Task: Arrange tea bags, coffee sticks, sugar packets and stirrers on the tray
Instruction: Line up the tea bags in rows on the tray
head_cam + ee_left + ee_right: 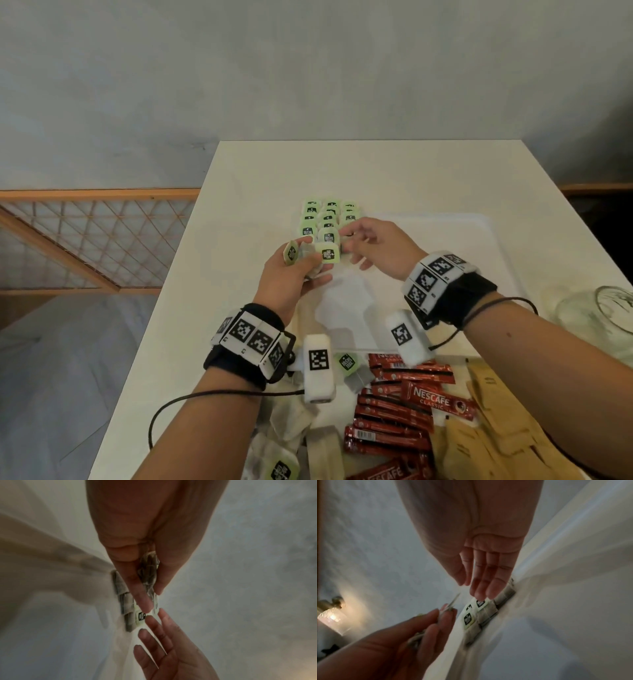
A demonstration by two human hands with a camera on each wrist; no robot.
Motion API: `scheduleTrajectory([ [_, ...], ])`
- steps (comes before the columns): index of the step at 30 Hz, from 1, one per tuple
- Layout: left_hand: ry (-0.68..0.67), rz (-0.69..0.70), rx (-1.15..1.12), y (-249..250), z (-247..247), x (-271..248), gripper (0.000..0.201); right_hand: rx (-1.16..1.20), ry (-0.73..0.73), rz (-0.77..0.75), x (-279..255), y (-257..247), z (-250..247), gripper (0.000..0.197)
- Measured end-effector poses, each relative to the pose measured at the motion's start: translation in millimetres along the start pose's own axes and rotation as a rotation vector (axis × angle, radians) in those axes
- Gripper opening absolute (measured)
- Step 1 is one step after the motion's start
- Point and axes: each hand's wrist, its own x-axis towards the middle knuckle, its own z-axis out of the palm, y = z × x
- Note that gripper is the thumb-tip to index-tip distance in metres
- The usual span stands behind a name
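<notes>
Left hand (291, 274) fingers clamp a small bunch of green-tagged paper tea bags (327, 254), raised just above the white plastic tray (479, 240). Right hand (378, 248) reaches in, fingers straight and spread, holding nothing. Rows of laid tea bags (327, 219) sit at the tray's far-left corner; red coffee sticks (404, 404) lie nearside.

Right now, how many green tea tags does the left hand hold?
2. One green tag sticks out on the outer side of the left hand; the other tag faces up beside the right hand. More may be hidden in the palm.
</notes>
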Motion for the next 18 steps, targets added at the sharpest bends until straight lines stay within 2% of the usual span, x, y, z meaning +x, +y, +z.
scheduleTrajectory([
  [3, -0.057, 0.008, 0.047, -3.3, 11.2, -8.7, 0.034, 0.039, -0.043, 0.074, -18.3, 3.7, -1.0, 0.019],
  [8, -0.147, 0.001, 0.179, -5.2, 15.6, -21.3, 0.046, 0.042, -0.009, 0.024, -32.9, -0.8, -11.7, 0.015],
  [10, -0.106, -0.004, 0.191, -2.2, 12.2, -23.2, 0.032, 0.025, 0.028, -0.011, -35.3, -5.6, -20.0, 0.012],
  [12, -0.034, -0.007, 0.187, 2.3, 6.1, -21.2, 0.019, -0.067, 0.024, -0.048, -36.4, -7.7, -27.2, 0.019],
  [15, 0.026, -0.009, 0.22, 7.6, -3.0, -14.2, 0.022, -0.181, -0.044, -0.043, -32.8, -6.1, -31.0, 0.024],
  [18, 0.027, 0.023, 0.235, 10.9, -6.6, -9.6, 0.021, -0.183, -0.069, 0.004, -23.4, -2.5, -27.3, 0.015],
])
